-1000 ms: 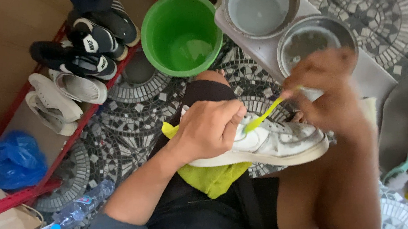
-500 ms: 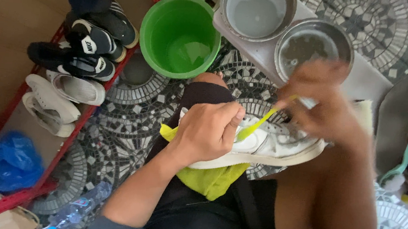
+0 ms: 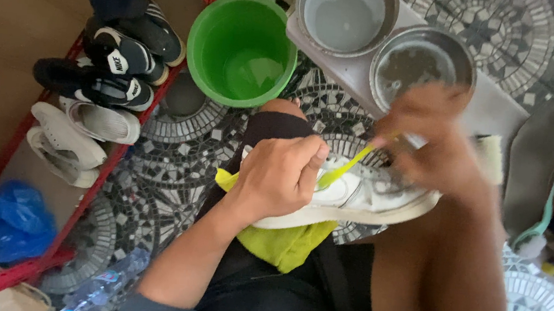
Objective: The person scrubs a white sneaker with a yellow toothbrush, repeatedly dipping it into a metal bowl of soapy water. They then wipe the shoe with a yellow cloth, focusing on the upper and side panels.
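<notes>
Sliding leftward along the shoe (image 3: pixel 365 197) since a moment ago, my right hand (image 3: pixel 430 150) grips the brush (image 3: pixel 344 170) — my left hand (image 3: pixel 278 178) clamps the heel on my lap — its long axis running left-right between them.

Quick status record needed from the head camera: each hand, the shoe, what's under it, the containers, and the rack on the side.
left hand: grips the heel end of the white sneaker, steadying it on the lap
right hand: blurred, holds a yellow-green toothbrush, head on the sneaker's upper
cloth: yellow-green cloth under the sneaker
green bucket: on the mosaic floor, a little liquid inside
metal bowls: two, far one, near one, on a grey board
shoe rack: red frame, dark and white shoes
blue plastic bag: lower left
</notes>
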